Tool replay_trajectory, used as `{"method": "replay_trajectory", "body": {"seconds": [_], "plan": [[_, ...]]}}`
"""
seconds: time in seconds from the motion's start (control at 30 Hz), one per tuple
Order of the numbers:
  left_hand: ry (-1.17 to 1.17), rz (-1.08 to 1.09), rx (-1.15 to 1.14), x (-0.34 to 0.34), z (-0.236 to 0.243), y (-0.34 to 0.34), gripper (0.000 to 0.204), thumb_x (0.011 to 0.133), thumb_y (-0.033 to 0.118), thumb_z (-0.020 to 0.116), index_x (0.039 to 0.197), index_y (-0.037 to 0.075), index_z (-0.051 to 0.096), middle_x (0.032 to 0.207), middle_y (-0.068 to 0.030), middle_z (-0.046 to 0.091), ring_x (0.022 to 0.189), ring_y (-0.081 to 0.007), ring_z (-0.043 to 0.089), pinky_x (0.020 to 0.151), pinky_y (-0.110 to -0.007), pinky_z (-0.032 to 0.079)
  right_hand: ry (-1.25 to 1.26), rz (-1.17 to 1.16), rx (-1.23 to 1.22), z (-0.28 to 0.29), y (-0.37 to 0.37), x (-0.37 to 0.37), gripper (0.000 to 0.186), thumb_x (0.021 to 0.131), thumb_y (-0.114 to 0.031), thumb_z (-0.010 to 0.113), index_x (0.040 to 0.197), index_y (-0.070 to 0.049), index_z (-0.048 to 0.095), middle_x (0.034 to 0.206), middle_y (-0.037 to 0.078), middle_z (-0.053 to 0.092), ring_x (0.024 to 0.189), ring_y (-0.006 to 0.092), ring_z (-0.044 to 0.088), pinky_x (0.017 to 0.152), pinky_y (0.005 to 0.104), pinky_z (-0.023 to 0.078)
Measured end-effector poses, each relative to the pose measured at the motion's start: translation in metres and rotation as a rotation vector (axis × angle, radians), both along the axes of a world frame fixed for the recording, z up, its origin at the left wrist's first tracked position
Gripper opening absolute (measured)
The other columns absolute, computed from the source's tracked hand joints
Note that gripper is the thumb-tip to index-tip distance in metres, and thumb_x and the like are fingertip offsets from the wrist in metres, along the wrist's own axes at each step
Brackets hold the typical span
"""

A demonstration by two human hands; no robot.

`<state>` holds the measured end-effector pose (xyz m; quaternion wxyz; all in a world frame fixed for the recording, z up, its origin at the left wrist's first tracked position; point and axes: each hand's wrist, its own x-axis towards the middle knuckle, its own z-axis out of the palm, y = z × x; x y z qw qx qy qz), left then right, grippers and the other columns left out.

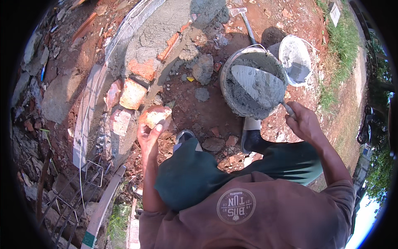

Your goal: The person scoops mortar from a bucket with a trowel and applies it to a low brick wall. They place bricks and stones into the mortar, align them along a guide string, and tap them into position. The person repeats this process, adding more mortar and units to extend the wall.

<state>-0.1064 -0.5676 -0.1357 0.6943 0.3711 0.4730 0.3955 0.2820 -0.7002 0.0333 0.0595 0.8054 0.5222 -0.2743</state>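
A broken piece of orange brick [154, 115] is gripped in my left hand [150, 135], thumb on its near side, just right of the laid bricks. My right hand [304, 122] is wrapped round the handle of a trowel [258, 85]. Its wide blade, smeared with grey mortar, lies over a round bucket [226, 93] of wet mortar. To the left, broken bricks [133, 94] sit in a row in the trench beside a long board. Behind them, a bed of grey mortar [146, 39] covers the row's far part.
A white bucket [295, 58] with grey residue stands behind the mortar bucket, near a long-handled tool [248, 25]. A string [86, 124] runs along the board [85, 120]. Steel rebar [68, 207] lies at lower left. A grey stone [203, 69] and rubble lie between my feet and the trench.
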Motion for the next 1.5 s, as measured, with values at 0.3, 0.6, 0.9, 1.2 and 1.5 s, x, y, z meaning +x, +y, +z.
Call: {"method": "replay_trajectory", "body": {"seconds": [0.3, 0.6, 0.9, 1.2, 1.5], "plan": [[0.047, -0.940, 0.277, 0.131, -0.029, 0.034, 0.086, 0.069, 0.029, 0.080, 0.137, -0.006, 0.040, 0.148, -0.0220, 0.030, 0.136, -0.0259, 0.033, 0.108, -0.037, 0.032, -0.469, 0.182, -0.291, -0.145, 0.067, 0.037, 0.025, 0.091, -0.013, 0.043, 0.101, -0.002, 0.063, 0.100, 0.018, 0.068, 0.090, 0.0306, 0.068, 0.077, 0.0390, 0.055], [-0.044, -0.972, 0.138, 0.132, -0.034, 0.016, 0.093, 0.071, 0.024, 0.077, 0.142, -0.010, 0.027, 0.151, -0.0223, 0.024, 0.140, -0.0268, 0.027, 0.112, -0.036, 0.024, 0.096, -0.087, -0.091, -0.160, 0.010, 0.013, 0.031, 0.085, -0.031, 0.058, 0.095, -0.002, 0.067, 0.085, 0.020, 0.067, 0.082, 0.0348, 0.066, 0.077, 0.0430, 0.051], [-0.091, -0.646, -0.053, 0.061, -0.031, 0.009, 0.077, 0.069, 0.022, 0.077, 0.134, -0.004, 0.046, 0.133, -0.0136, 0.051, 0.115, -0.0218, 0.055, 0.099, -0.035, 0.043, 0.688, -0.567, -0.092, -0.115, -0.014, 0.022, 0.031, 0.085, -0.030, 0.063, 0.084, 0.000, 0.065, 0.066, 0.001, 0.056, 0.059, 0.0109, 0.054, 0.054, 0.0267, 0.045], [-0.032, -0.075, -0.237, -0.056, -0.016, -0.059, 0.051, 0.075, 0.011, 0.074, 0.122, 0.002, 0.056, 0.111, -0.0091, 0.063, 0.103, -0.0181, 0.059, 0.093, -0.033, 0.047, 0.616, -0.545, -0.136, -0.013, 0.006, 0.014, 0.023, 0.083, -0.021, 0.067, 0.087, 0.002, 0.066, 0.063, 0.002, 0.057, 0.049, 0.0073, 0.051, 0.045, 0.0214, 0.042], [-0.029, 0.350, -0.133, -0.087, -0.022, -0.102, 0.046, 0.081, 0.006, 0.070, 0.122, -0.004, 0.053, 0.112, -0.0116, 0.064, 0.102, -0.0199, 0.062, 0.092, -0.033, 0.049, 0.618, 0.328, -0.181, -0.013, 0.198, -0.111, 0.026, 0.080, -0.017, 0.065, 0.101, -0.001, 0.066, 0.077, 0.005, 0.060, 0.074, 0.0074, 0.052, 0.064, 0.0265, 0.043]]}}
